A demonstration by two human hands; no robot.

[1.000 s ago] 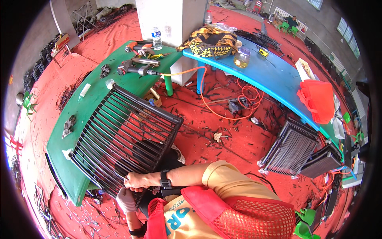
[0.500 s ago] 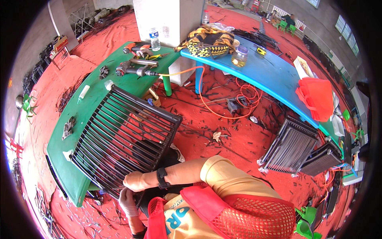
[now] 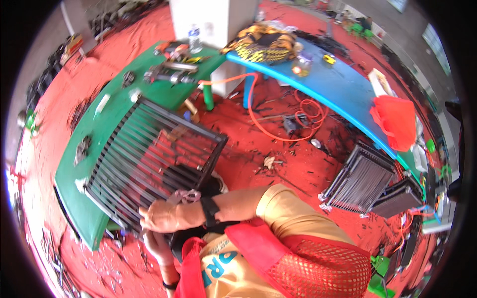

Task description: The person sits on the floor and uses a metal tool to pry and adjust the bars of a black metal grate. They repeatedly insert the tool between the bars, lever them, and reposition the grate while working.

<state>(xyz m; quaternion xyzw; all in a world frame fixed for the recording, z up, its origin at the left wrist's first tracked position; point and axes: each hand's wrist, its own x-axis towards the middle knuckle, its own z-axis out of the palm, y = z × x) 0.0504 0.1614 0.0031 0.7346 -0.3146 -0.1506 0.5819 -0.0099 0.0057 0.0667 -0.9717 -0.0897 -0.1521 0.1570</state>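
Note:
A black slatted metal frame (image 3: 149, 144) leans tilted over the green table's edge, its near end by my body. My right hand (image 3: 164, 216) is at the frame's near edge, fingers curled in, and whatever they hold is hidden. Just below it, my left hand (image 3: 158, 246) comes up close against the right one; its fingers are partly covered and smeared by motion. Above my right wrist shows a blurred pale pinkish thing (image 3: 187, 195) whose kind I cannot make out.
The green table (image 3: 74, 208) carries a power tool (image 3: 169, 74), a water bottle (image 3: 195, 38) and dark bundles. On the blue table (image 3: 338, 74) lie a checked cloth (image 3: 261, 42), a jar (image 3: 302, 64) and a red bag (image 3: 393, 121). An orange hose (image 3: 258, 119) hangs between them. Slatted panels (image 3: 358, 179) stand right.
Both hands have shifted slightly away from the frame's near edge, and my right hand has turned. The pale pinkish thing has appeared above my right wrist. The view has moved a little and blurred.

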